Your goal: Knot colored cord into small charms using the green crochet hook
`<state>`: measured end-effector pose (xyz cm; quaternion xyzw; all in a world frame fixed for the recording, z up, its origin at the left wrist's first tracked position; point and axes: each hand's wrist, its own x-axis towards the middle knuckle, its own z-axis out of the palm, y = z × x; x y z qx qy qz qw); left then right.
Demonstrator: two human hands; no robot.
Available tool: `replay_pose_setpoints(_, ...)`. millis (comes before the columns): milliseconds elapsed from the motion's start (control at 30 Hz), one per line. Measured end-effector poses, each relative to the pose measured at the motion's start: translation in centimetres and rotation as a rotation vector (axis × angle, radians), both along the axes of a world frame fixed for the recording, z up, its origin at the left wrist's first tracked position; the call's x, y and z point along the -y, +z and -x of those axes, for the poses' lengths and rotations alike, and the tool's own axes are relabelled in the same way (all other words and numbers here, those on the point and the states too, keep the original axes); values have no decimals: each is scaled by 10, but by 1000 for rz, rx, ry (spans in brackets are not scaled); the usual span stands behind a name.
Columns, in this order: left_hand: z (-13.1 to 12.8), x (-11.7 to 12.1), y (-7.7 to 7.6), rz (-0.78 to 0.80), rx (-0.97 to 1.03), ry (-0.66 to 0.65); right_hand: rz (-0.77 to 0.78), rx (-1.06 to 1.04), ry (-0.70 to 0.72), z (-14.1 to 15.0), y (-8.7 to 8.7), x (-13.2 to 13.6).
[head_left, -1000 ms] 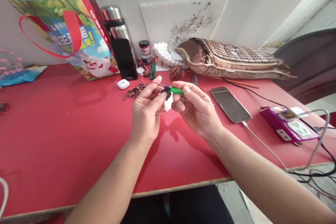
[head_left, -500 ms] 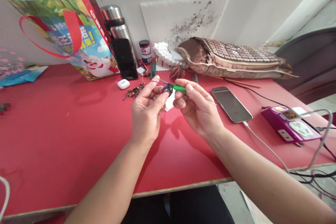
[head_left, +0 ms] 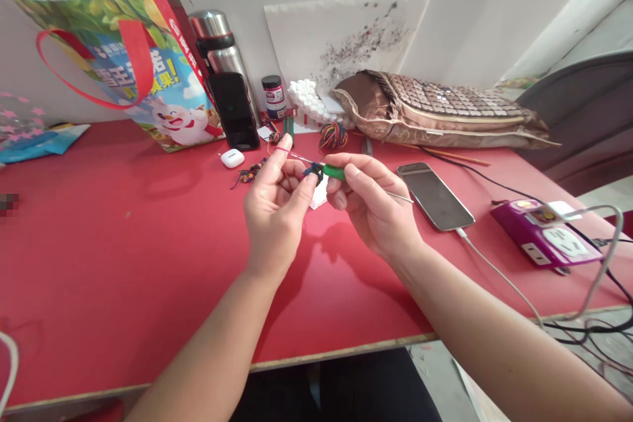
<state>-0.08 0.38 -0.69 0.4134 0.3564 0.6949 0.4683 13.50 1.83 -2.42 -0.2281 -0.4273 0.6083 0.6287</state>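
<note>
Between the thumb and fingers of my left hand (head_left: 274, 211) is a small dark multicoloured crochet piece (head_left: 312, 173). A thin red strand of yarn runs over my raised left index finger. My right hand (head_left: 373, 201) grips a crochet hook (head_left: 334, 172) by its green handle. The hook's thin metal shaft points left, its tip near the strand and just above the crochet piece. Its other thin end sticks out past my right hand. Behind my left hand lies a strip of multicoloured crochet work (head_left: 250, 173). A ball of multicoloured yarn (head_left: 333, 136) sits farther back.
A phone (head_left: 436, 196) with a charging cable lies to the right, near a purple power strip (head_left: 546, 234). At the back stand another phone (head_left: 234, 111), a steel thermos (head_left: 217, 33), a jar (head_left: 273, 97) and a colourful bag (head_left: 163, 92). A white earbud case (head_left: 232, 158) lies before them.
My right hand has shifted slightly left and down with the hook, whose shaft now slants more. My left index finger has moved a little left and up, drawing the strand with it.
</note>
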Motion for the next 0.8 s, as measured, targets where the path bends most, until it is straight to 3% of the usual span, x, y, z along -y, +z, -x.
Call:
replay_pose_setpoints(100, 0, -1, -4, -31, -75, 54, -128, 103, -107, 3, -3, 4)
replay_pose_setpoints(200, 2, -6, -8, -5, -1, 24, -183, 133, -146, 6, -6, 5)
replay_pose_setpoints(333, 8, -13, -8, 134, 173, -105, -1, -3, -16, 6, -7, 1)
replay_pose_setpoints(467, 12, -14, -5, 164, 220, -180, 164, -142, 137, 4, -5, -4)
replay_pose_setpoints(800, 13, -10, 3, 163, 241, -242, 359, -269, 251, 4, 2, -5)
